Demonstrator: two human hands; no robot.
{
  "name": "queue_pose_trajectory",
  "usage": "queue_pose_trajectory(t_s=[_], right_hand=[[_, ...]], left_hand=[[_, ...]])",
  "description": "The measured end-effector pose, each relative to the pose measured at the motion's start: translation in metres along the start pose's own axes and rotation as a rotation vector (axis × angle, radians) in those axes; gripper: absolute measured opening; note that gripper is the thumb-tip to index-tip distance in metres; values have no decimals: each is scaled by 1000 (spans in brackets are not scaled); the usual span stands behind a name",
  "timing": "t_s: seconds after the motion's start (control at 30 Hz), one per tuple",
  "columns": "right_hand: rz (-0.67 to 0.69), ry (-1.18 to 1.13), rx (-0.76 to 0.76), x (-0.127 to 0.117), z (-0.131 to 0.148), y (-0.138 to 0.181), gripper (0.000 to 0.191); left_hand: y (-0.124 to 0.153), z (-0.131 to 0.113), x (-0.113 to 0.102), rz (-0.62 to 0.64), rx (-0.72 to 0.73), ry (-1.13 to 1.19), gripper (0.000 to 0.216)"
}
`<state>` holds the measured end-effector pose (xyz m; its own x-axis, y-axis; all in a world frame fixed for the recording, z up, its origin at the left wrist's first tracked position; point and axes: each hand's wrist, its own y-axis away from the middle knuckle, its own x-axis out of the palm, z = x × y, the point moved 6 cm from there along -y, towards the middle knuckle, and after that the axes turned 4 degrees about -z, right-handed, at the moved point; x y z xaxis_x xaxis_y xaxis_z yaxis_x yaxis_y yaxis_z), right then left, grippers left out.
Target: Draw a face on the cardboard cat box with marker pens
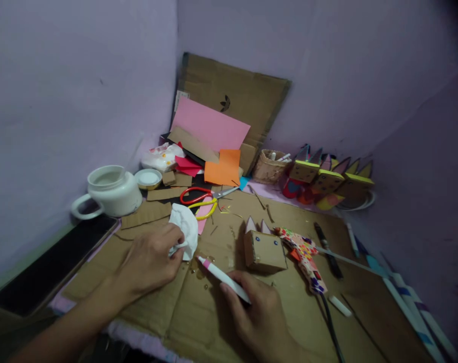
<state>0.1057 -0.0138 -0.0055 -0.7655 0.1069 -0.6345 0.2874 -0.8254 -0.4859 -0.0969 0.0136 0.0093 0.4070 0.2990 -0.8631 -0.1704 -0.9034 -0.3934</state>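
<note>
My left hand (157, 254) is closed on a crumpled white tissue (187, 229), its fingertips pinching the lower edge. In my right hand (257, 307) is a white marker (223, 276) with a pink band near its uncapped tip, which points at the tissue. The tip is close to the tissue; I cannot tell whether they touch. Right of the marker stands a small cardboard box (266, 252) with two pointed ears and two dark eyes. Beside that lies a flower-patterned glue gun (300, 254) with a clear stick in its back. A white cap (340, 306) lies to its right.
Scissors (202, 199) with red and yellow handles lie behind the tissue. A white mug (115, 191) and a phone (55, 264) are on the left. Behind are coloured paper (223, 169), a pen basket (270, 166) and several eared boxes (329, 181). A black pen (328, 251) lies right.
</note>
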Motion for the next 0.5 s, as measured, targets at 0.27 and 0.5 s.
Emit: queue_pose_trajectory(t_s=[0.27,0.5], right_hand=[[32,-35,-54,0,0,3,23],[70,-13,-75,1,6,3,26]], left_hand=[[4,2,11,11,42,-5,8],[7,-7,-19,-290,111,-63,23]])
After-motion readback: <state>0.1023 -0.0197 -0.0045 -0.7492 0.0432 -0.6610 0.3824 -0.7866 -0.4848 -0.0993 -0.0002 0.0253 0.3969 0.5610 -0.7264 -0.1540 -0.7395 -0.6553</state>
